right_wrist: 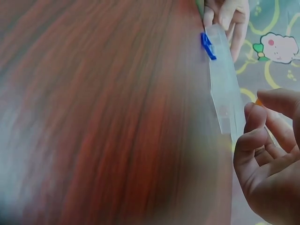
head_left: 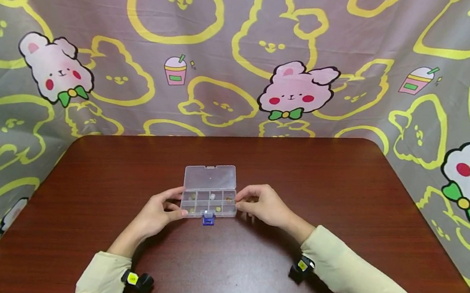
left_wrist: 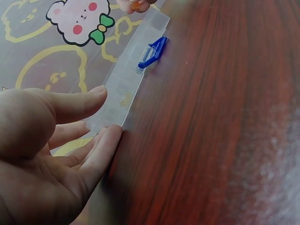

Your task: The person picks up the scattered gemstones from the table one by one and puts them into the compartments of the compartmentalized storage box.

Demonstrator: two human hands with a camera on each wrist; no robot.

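Observation:
A clear plastic compartment box [head_left: 201,205] rests on the table with its lid [head_left: 210,178] standing open at the back. Small white and yellowish pieces lie in several of its compartments. On its front side a blue latch [head_left: 208,219] hangs outward. My left hand [head_left: 156,213] holds the box's left end, thumb at the front corner and fingers around the side. Beside the right end, my right hand [head_left: 266,205] pinches a tiny orange piece [right_wrist: 258,101] between thumb and fingertip. Most of that piece is hidden by the fingers.
The brown wooden table [head_left: 234,273] extends around the box on all sides. A patterned curtain [head_left: 219,129] stands behind the table and along both sides. Black wrist cameras hang at both sleeves.

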